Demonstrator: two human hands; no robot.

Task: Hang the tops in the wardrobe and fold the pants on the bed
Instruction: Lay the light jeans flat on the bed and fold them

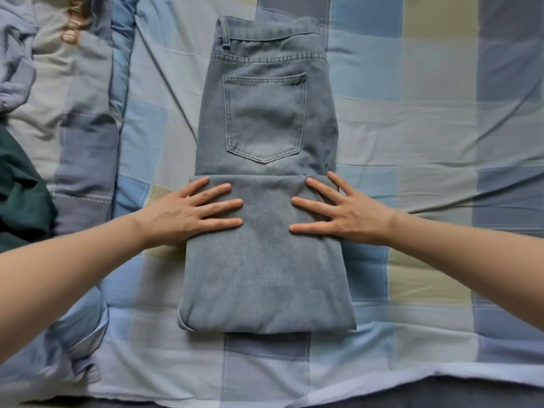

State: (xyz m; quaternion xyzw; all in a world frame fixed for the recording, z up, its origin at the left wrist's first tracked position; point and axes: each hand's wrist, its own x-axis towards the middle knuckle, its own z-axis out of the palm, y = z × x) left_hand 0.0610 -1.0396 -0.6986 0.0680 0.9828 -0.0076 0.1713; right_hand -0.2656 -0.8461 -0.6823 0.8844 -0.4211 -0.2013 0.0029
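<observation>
Folding step under way: one pair of jeans (265, 172) lies mid-bed (426, 128), legs doubled up over the seat; the left hand (188, 214) and right hand (343, 213) press flat on the folded edge, fingers straight and spread, gripping nothing. Next, I'd judge, one more fold toward the far waistband; one dark green garment (20, 195) waits at the left, beside one rumpled quilt (82, 98).

The jeans (265, 119) are showing matt, faded light-blue denim with stitched seams. Under them, the bedsheet (412, 128) is looking like soft, creased, checked woven cloth.
</observation>
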